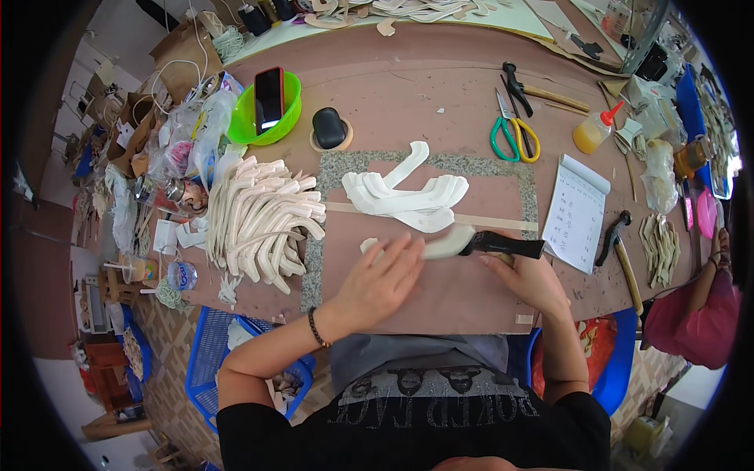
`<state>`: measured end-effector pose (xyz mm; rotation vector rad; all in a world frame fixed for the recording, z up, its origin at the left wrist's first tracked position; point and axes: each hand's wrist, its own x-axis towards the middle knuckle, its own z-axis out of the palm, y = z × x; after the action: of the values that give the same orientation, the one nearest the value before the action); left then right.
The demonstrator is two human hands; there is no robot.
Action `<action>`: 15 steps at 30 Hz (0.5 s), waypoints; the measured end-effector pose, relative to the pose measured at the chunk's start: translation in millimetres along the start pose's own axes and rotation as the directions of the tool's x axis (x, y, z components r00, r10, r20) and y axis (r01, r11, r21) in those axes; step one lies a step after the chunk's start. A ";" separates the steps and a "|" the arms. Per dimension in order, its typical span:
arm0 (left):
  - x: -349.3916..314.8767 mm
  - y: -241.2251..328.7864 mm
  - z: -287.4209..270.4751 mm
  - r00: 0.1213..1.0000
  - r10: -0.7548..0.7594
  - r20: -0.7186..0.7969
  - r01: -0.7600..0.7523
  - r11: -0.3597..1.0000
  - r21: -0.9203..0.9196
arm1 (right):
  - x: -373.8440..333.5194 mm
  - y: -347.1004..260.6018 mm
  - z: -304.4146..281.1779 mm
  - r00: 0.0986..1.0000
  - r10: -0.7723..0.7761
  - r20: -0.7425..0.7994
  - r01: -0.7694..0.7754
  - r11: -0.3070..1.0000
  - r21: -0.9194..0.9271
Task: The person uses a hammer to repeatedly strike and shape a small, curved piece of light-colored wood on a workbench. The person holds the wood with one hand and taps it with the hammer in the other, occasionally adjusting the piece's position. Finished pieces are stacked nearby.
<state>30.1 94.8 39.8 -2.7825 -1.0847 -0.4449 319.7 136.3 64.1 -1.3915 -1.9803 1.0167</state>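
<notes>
My left hand has its fingers together over a pale curved strip, which sticks out to the right of the fingertips and looks blurred. In my right hand is a hammer, its black head level with the strip's right end. The fingers hide the hammer's handle. Just beyond both hands lies a small stack of white curved strips, with one strip slanting up out of it. To the left, a large heap of cream curved strips overlaps the edge of the work mat.
A green bowl with a phone stands far left. Scissors, another hammer, a glue bottle and a notepad lie right. A third hammer rests near a person's maroon sleeve.
</notes>
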 end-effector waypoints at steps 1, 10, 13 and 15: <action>-5.9 12.0 3.1 0.999 -0.036 -0.007 0.034 0.986 -0.166 | -1.5 2.2 -2.2 1.000 -0.009 -0.016 0.008 1.000 -0.019; 52.1 38.9 46.7 0.826 -0.560 -0.071 0.486 0.770 -0.413 | -13.4 -24.5 -16.8 0.996 0.000 -0.090 -0.017 0.982 -0.186; 53.7 38.0 60.8 0.854 -0.519 -0.019 0.436 0.736 -0.518 | -20.5 -29.3 -17.4 0.998 -0.001 -0.066 -0.013 0.979 -0.202; 51.8 37.3 57.3 0.844 -0.535 0.042 0.459 0.680 -0.571 | -22.2 -27.7 -16.1 0.998 -0.039 -0.040 0.029 0.975 -0.221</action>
<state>104.6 113.0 1.4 -2.7885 -1.9684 -1.1688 324.2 114.7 96.2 -1.4748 -2.1284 0.7625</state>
